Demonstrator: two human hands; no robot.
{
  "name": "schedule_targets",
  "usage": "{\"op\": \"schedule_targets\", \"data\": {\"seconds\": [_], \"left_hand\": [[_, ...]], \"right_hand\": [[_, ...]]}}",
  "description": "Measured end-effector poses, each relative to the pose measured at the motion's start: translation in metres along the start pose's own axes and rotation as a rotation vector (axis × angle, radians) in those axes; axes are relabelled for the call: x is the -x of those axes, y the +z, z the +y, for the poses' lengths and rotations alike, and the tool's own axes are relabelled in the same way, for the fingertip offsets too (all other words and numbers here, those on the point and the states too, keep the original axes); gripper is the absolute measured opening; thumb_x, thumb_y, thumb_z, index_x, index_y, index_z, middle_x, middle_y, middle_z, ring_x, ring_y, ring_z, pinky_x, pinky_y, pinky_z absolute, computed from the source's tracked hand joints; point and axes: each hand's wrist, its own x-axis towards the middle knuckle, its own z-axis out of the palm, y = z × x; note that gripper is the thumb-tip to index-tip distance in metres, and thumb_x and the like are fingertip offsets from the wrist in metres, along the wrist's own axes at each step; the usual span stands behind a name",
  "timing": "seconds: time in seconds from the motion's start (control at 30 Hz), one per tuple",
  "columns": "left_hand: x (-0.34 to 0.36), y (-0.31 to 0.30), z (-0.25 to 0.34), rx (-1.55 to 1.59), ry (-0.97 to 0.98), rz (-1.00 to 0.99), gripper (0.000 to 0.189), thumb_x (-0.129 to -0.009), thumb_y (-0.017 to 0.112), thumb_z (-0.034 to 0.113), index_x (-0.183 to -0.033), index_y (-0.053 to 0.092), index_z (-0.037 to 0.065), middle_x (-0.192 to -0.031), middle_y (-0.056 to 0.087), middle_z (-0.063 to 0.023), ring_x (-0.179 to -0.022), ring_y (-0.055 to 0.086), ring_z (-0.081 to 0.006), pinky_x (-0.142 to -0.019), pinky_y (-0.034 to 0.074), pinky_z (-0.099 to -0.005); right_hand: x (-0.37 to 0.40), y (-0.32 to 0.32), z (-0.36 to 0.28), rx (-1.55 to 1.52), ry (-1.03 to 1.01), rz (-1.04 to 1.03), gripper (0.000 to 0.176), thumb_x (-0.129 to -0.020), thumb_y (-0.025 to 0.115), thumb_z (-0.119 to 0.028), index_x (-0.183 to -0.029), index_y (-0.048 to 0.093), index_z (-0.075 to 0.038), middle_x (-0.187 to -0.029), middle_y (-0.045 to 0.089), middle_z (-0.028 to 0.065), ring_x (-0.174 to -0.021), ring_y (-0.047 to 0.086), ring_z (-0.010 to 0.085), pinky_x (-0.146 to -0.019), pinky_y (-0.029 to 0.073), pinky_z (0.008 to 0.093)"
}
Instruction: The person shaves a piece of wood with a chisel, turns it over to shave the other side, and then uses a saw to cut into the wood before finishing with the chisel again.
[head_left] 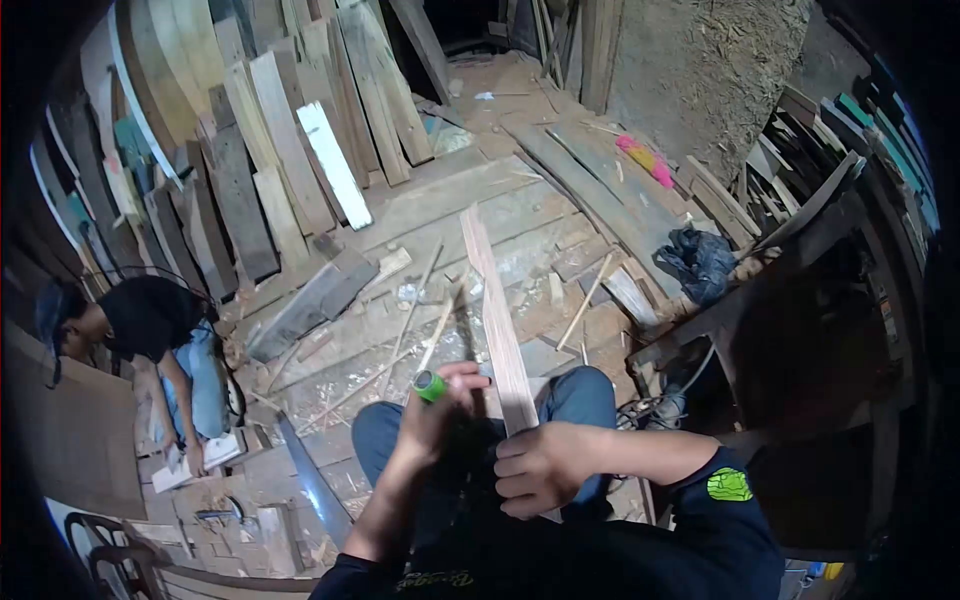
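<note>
My right hand (540,468) grips the near end of a long narrow wooden strip (492,310) that slants away from my lap toward the floor. My left hand (440,400) is closed around a tool with a green cap (430,386), held just left of the strip above my knees. The rest of the tool is hidden by my fingers. I sit with both knees in blue jeans (580,395) under the strip.
Planks (300,150) lean against the left wall. Thin sticks (420,320) and offcuts litter the wooden floor. A co-worker (160,340) crouches at the left over a pale board. A dark bag (700,262) and stacked wood lie at the right.
</note>
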Motion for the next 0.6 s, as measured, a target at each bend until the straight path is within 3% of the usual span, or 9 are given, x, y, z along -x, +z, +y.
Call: {"op": "schedule_targets", "data": {"seconds": [0.07,0.13,0.17,0.2,0.27,0.3,0.43,0.47,0.6], "left_hand": [[-0.002,0.006,0.006,0.003,0.004,-0.147,0.034,-0.094,0.06,0.022,-0.115,0.06,-0.004,-0.092,0.068,-0.0054,-0.069,0.053,-0.0063,-0.065,0.043,-0.021],[-0.007,0.008,0.005,-0.03,-0.011,-0.12,0.033,-0.092,0.063,0.018,-0.115,0.06,-0.004,-0.089,0.067,-0.0039,-0.068,0.053,-0.0059,-0.063,0.043,-0.0208],[-0.01,0.009,0.004,-0.049,-0.032,-0.096,0.032,-0.09,0.065,0.014,-0.116,0.061,-0.004,-0.087,0.067,-0.0024,-0.066,0.053,-0.0055,-0.062,0.043,-0.0207],[-0.011,0.011,0.005,-0.057,-0.023,-0.1,0.032,-0.09,0.065,0.014,-0.116,0.061,-0.004,-0.087,0.067,-0.0024,-0.066,0.053,-0.0055,-0.062,0.043,-0.0207],[-0.012,0.015,0.004,-0.154,0.023,0.048,0.03,-0.085,0.068,0.007,-0.113,0.062,-0.005,-0.085,0.067,-0.001,-0.067,0.055,-0.0042,-0.061,0.043,-0.0201],[-0.015,0.009,-0.001,-0.251,0.099,0.072,0.029,-0.085,0.069,0.004,-0.112,0.063,-0.005,-0.086,0.068,-0.002,-0.073,0.059,-0.0048,-0.064,0.046,-0.0208],[-0.007,0.012,0.01,-0.289,0.26,0.158,0.027,-0.086,0.068,0.002,-0.111,0.064,-0.006,-0.091,0.07,-0.0049,-0.08,0.063,-0.0083,-0.071,0.05,-0.0225],[-0.007,0.011,0.013,-0.29,0.273,0.152,0.027,-0.086,0.068,0.002,-0.111,0.064,-0.006,-0.091,0.07,-0.0049,-0.08,0.063,-0.0083,-0.071,0.05,-0.0225],[0.002,0.009,0.011,-0.317,0.262,0.066,0.026,-0.084,0.07,0.002,-0.108,0.065,-0.006,-0.092,0.07,-0.0059,-0.081,0.064,-0.0096,-0.074,0.051,-0.0233]], "right_hand": [[0.001,0.017,-0.003,0.037,-0.011,-0.028,0.018,-0.078,0.062,-0.024,-0.07,0.049,-0.014,-0.07,0.044,-0.0015,-0.068,0.051,0.0175,-0.062,0.044,0.0291],[0.003,0.033,-0.007,0.114,-0.011,-0.172,0.009,-0.072,0.058,-0.021,-0.072,0.052,-0.014,-0.071,0.047,-0.0005,-0.072,0.051,0.0186,-0.073,0.045,0.032],[0.003,0.034,-0.012,0.21,0.05,-0.351,0.011,-0.075,0.057,-0.022,-0.084,0.056,-0.014,-0.091,0.058,0.0027,-0.093,0.057,0.0219,-0.092,0.045,0.0356],[0.003,0.034,-0.014,0.222,0.047,-0.348,0.011,-0.075,0.057,-0.022,-0.084,0.056,-0.014,-0.091,0.058,0.0027,-0.093,0.057,0.0219,-0.092,0.045,0.0356],[0.005,0.029,-0.019,0.345,0.205,-0.111,0.025,-0.08,0.058,-0.024,-0.103,0.061,-0.015,-0.124,0.055,0.0101,-0.121,0.051,0.0269,-0.108,0.037,0.0453],[0.013,0.031,-0.024,0.223,0.358,-0.209,0.042,-0.082,0.058,-0.027,-0.123,0.058,-0.019,-0.145,0.04,0.0141,-0.137,0.038,0.0293,-0.114,0.026,0.0561],[0.029,0.001,-0.031,0.119,0.737,-0.065,0.049,-0.086,0.064,-0.024,-0.134,0.052,-0.016,-0.143,0.038,0.0189,-0.137,0.036,0.0309,-0.109,0.028,0.0608],[0.037,-0.006,-0.028,0.133,0.732,-0.064,0.049,-0.086,0.064,-0.024,-0.134,0.052,-0.016,-0.143,0.038,0.0189,-0.137,0.036,0.0309,-0.109,0.028,0.0608],[0.047,-0.017,-0.015,-0.153,1.069,0.64,0.051,-0.088,0.068,-0.021,-0.132,0.05,-0.003,-0.133,0.05,0.0197,-0.129,0.047,0.0312,-0.108,0.035,0.0443]]}}
